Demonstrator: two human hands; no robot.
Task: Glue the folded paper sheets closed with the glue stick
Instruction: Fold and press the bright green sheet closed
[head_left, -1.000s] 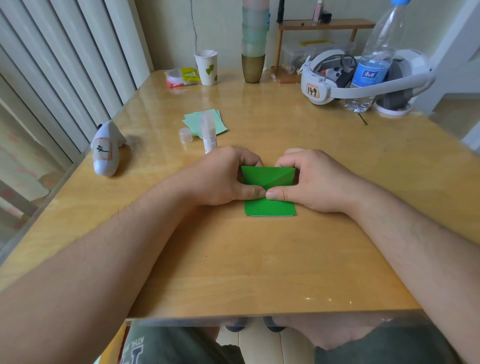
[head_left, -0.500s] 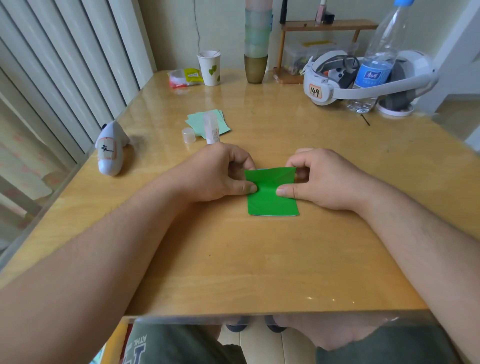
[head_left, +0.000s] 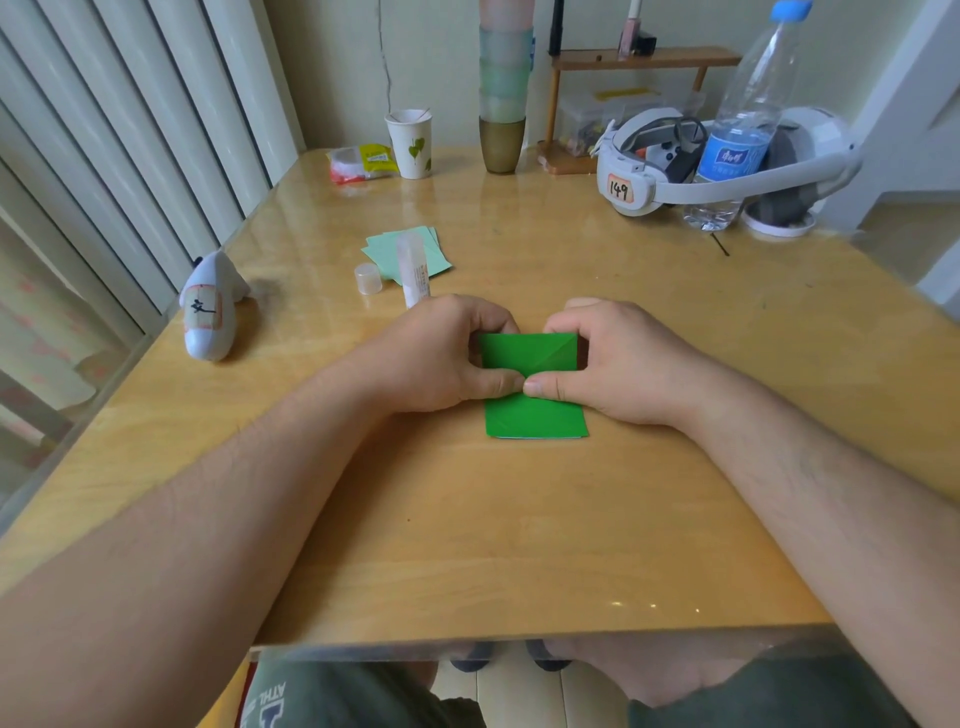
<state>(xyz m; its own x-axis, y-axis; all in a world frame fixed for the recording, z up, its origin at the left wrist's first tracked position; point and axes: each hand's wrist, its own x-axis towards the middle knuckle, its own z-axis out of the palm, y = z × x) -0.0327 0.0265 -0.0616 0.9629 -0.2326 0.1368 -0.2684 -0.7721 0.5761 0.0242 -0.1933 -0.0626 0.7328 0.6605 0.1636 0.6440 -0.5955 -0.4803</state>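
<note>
- The folded green paper (head_left: 535, 415) lies flat on the table (head_left: 467, 545), close to the person.
- The left hand (head_left: 441, 358) and right hand (head_left: 618, 364) both pinch it with curled fingers, thumb tips touching on top.
- Farther back, the glue stick (head_left: 414, 270) lies open on light green sheets (head_left: 410, 249), its cap (head_left: 368, 278) just beside.

A home, by the look of it: a glossy wooden table (head_left: 467, 545) beside vertical blinds (head_left: 130, 156), bearing a paper cup (head_left: 410, 143), stacked tumblers (head_left: 504, 88), a water bottle (head_left: 737, 130) and a small wooden shelf (head_left: 644, 57).
</note>
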